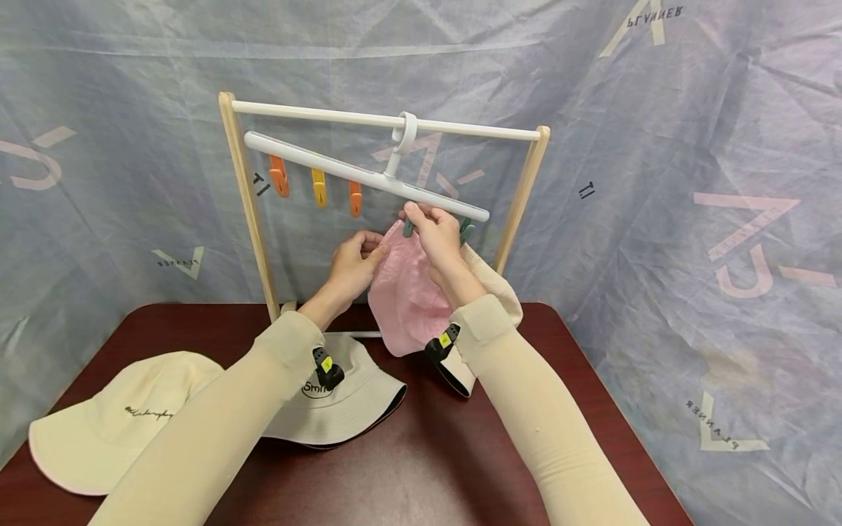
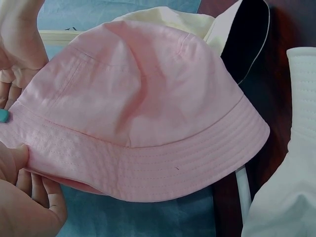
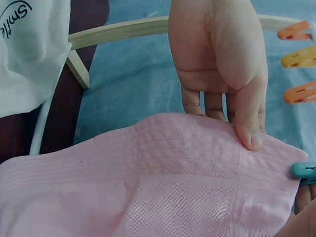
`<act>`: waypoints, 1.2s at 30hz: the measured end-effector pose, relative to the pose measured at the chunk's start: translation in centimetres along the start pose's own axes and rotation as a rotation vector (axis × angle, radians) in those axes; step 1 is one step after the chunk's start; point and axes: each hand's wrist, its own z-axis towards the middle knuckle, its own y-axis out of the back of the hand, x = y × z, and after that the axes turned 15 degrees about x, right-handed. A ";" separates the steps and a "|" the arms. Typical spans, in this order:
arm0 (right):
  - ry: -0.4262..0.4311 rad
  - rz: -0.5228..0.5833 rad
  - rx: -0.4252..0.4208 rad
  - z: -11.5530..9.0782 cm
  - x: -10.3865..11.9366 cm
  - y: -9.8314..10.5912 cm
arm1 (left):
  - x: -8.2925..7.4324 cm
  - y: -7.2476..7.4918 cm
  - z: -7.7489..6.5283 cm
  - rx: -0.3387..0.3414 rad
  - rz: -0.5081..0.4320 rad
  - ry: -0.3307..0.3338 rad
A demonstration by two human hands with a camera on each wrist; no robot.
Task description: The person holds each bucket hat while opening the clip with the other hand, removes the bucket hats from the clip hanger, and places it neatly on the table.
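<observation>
A pink bucket hat [image 1: 403, 292] hangs on its side under the white clip hanger [image 1: 342, 169]. My left hand [image 1: 355, 267] pinches its brim, thumb on the near face and fingers behind, as the left wrist view shows. At the brim's upper corner sits a green clip [image 3: 304, 170]. My right hand [image 1: 439, 237] holds this clip between thumb and fingers, just under the hanger bar. Behind the pink hat, a cream hat [image 1: 493, 285] with a dark lining hangs near another green clip [image 1: 466, 230].
Orange [image 1: 279, 177] and yellow clips [image 1: 319, 188] hang along the hanger's raised left side. The hanger hooks on a wood-legged rack [image 1: 316, 113]. On the dark red table [image 1: 395, 482] lie a cream hat [image 1: 125, 416] and a light hat [image 1: 349, 402] lettered "Smile".
</observation>
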 end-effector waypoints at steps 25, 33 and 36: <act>-0.017 0.009 -0.035 0.1 0.3 -0.1 | 0.0 -0.1 0.0 0.001 -0.001 -0.014; -0.011 -0.002 -0.034 0.0 0.4 0.0 | -0.2 -0.3 -0.5 0.009 -0.011 -0.007; -0.014 -0.003 -0.034 -0.1 0.5 0.0 | 0.0 -0.4 -0.6 0.011 -0.021 -0.012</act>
